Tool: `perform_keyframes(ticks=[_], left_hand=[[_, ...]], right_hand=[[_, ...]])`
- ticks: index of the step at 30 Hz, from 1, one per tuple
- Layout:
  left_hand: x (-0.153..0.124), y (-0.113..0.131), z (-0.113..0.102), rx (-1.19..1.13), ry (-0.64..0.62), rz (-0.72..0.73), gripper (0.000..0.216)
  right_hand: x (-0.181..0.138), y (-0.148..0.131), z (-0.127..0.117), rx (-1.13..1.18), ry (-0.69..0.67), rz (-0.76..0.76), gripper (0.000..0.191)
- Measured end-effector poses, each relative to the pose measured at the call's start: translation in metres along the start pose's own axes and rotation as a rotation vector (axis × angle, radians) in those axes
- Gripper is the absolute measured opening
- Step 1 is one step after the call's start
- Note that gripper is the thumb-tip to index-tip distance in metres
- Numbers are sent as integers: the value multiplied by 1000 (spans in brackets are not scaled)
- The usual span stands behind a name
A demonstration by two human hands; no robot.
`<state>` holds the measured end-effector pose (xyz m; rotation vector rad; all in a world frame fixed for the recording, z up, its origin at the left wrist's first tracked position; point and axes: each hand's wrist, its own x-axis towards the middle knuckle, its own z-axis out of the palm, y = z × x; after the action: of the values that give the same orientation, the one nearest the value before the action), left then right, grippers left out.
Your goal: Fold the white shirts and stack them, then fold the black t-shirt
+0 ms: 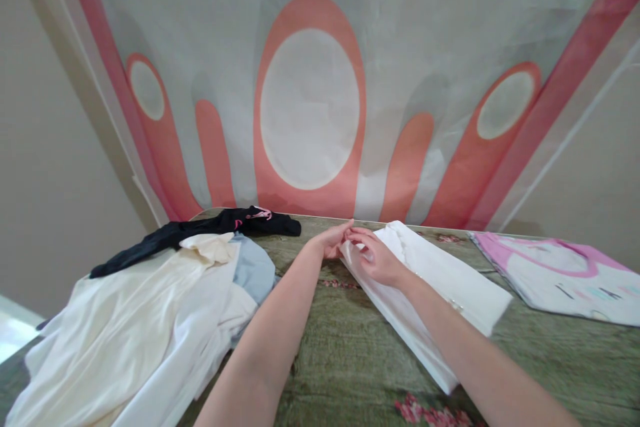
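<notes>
A white garment, folded into a long shape with a row of small buttons or beads along it, lies at a slant on the table right of centre. At its far left corner my two hands meet. My left hand has its fingers drawn together against the cloth's edge, partly hidden by the other hand. My right hand reaches over the garment with curled fingers, pinching the fabric at that same corner. The exact grip of the fingertips is hard to make out.
To the left lies a loose pile of cream and white clothes, with a light blue piece and a black garment behind. A folded pink-and-white shirt lies at right. The wood-patterned table meets a printed backdrop.
</notes>
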<state>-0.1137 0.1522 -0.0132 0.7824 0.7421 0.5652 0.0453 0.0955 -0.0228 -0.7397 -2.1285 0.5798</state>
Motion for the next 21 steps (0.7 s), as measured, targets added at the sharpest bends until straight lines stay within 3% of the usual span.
perform_keyframes(ticks=[3, 7, 12, 16, 21], left_hand=[[-7, 2, -5, 42, -15, 34, 43], [-16, -1, -11, 305, -43, 163, 40], [-18, -8, -8, 462, -13, 270, 64], [-14, -7, -5, 638, 83, 337, 64], [-20, 6, -7, 937, 271, 331, 57]], right_hand=[[-2, 5, 0, -50, 34, -25, 53], [-3, 8, 1, -111, 63, -47, 42], [-3, 7, 1, -132, 107, -70, 31], [-4, 7, 1, -155, 122, -56, 28], [-6, 4, 3, -266, -29, -47, 26]])
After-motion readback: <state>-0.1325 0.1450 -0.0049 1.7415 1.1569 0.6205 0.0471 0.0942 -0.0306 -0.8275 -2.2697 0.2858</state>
